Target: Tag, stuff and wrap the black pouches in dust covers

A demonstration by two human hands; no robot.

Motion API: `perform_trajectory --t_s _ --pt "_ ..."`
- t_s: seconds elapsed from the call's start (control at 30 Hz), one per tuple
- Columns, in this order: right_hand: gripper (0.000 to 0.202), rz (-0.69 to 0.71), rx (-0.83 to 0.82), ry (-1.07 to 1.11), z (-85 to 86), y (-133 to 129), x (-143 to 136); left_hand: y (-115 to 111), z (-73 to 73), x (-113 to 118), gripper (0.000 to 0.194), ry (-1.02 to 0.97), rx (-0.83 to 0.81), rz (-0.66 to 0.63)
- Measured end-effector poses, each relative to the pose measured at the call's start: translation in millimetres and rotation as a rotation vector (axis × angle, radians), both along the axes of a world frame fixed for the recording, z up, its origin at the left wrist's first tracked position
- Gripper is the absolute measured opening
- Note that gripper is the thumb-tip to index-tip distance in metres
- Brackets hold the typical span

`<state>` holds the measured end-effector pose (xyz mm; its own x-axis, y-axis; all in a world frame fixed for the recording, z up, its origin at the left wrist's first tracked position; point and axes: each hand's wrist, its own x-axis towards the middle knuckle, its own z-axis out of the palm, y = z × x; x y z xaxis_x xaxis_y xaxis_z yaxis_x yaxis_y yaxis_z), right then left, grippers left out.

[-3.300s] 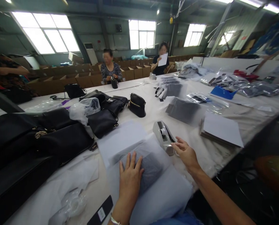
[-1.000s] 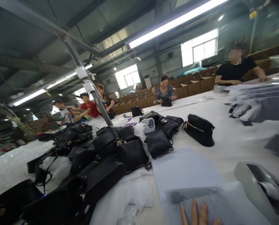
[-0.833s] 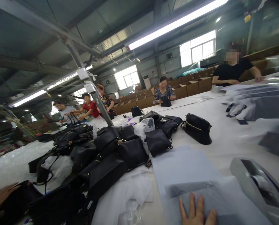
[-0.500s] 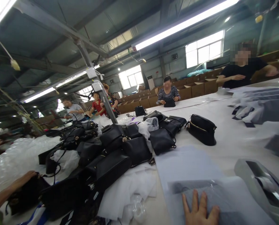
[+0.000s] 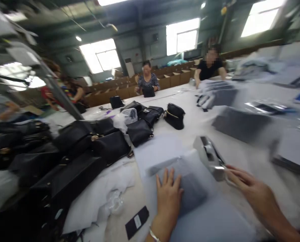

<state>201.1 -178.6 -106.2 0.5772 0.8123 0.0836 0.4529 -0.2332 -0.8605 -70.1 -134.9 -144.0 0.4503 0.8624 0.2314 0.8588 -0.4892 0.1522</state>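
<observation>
My left hand [image 5: 169, 193] lies flat with fingers spread on a dark flat item wrapped in a translucent white sheet [image 5: 195, 188]. To its right stands a grey tape dispenser [image 5: 199, 143]. My right hand [image 5: 246, 185] is at the near end of the dispenser, thumb and fingers pinched on a pale strip of tape [image 5: 230, 182]; blur hides its exact edges. White paper [image 5: 160, 146] lies under and beyond the wrapped item. A black tag [image 5: 137, 222] with a small white label lies left of my left wrist.
Black handbags [image 5: 112, 144] are heaped at the left, with loose white sheets [image 5: 97, 195] and crumpled clear plastic [image 5: 114, 201] before them. One black handbag [image 5: 174, 116] stands apart. Wrapped dark stacks [image 5: 243, 124] lie at right. Co-workers [image 5: 148, 80] are across the table; cardboard boxes [image 5: 174, 79] line up behind.
The view has swung to the right. My right hand has come into view and reached the tape dispenser. My left hand still presses on the wrapped item.
</observation>
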Motion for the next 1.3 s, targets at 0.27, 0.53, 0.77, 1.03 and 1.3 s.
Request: perform_trajectory --t_s 0.27,0.53,0.77,1.03,1.3 --pt "0.046 -0.031 -0.04 0.651 -45.3 4.3 -10.6 5.9 0.9 -1.3 0.042 0.031 0.01 -0.013" --pt "0.04 0.035 -0.163 0.107 -53.4 5.0 13.2 7.5 9.1 -1.7 0.043 -0.008 -0.069 -0.009" --pt "0.019 0.623 0.062 -0.391 22.1 6.4 0.4 19.3 20.4 -21.2 0.053 -0.271 -0.227 0.033" --pt "0.02 1.536 -0.039 -0.451 68.8 119.6 -89.9 39.4 8.0 -52.7 0.06 -0.584 -0.301 0.116" --pt "0.015 1.822 -0.175 -1.022 54.4 198.6 -177.2 45.9 -13.2 -65.7 0.069 -0.854 -0.353 0.073"
